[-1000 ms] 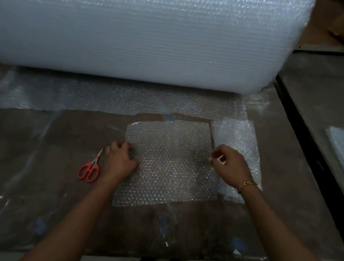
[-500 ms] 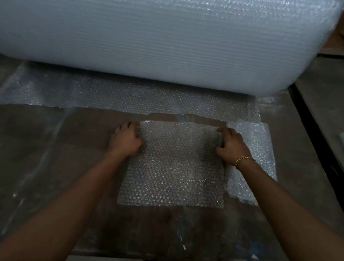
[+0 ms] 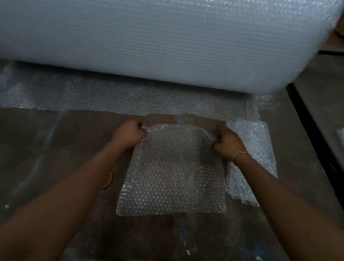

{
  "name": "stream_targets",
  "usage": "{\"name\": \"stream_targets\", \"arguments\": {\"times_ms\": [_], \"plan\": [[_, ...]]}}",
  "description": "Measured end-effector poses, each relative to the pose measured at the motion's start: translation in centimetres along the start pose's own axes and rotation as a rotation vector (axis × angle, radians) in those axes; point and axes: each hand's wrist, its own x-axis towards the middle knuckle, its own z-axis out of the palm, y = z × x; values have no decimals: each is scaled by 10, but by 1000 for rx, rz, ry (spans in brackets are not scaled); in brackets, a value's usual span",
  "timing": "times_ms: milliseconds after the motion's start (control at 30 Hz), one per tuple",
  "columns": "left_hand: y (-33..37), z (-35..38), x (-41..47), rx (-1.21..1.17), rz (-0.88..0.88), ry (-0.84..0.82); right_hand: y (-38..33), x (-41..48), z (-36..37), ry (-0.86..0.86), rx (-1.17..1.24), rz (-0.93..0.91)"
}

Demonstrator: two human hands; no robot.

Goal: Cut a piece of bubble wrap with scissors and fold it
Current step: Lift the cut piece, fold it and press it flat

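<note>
1. Folding is underway: the left hand [image 3: 128, 132] and right hand [image 3: 229, 142] are each pinching a far corner of the cut bubble wrap piece [image 3: 173, 175], lying mid-desk [image 3: 42, 151].
2. Next, I'd guess, they're pulling those corners toward 6 o'clock, matching edges.
3. Scissors [image 3: 108, 180] are peeking out at 9 o'clock.

A cut piece of bubble wrap [image 3: 174, 171] is pinched at its two far corners and lifted there.

The clear, bumpy sheet is almost square. The left fingers [image 3: 141, 126] pinch one far corner and the right fingers [image 3: 218, 135] pinch the other. Between the fingers the far edge curves up in a soft arch. The near edge, well below the fingers, lies flat on the tabletop [image 3: 42, 151]. Only a thin red bit of the scissors [image 3: 109, 180] shows, near the left arm and left of the sheet.
</note>
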Motion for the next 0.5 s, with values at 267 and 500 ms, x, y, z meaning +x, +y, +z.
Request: {"name": "stream_targets", "arguments": {"times_ms": [267, 500], "plan": [[-2, -8, -8, -476, -239, 6, 2, -13, -2, -18, 559, 307], [-20, 12, -79, -337, -242, 52, 6, -66, 16, 26, 354, 202]]}}
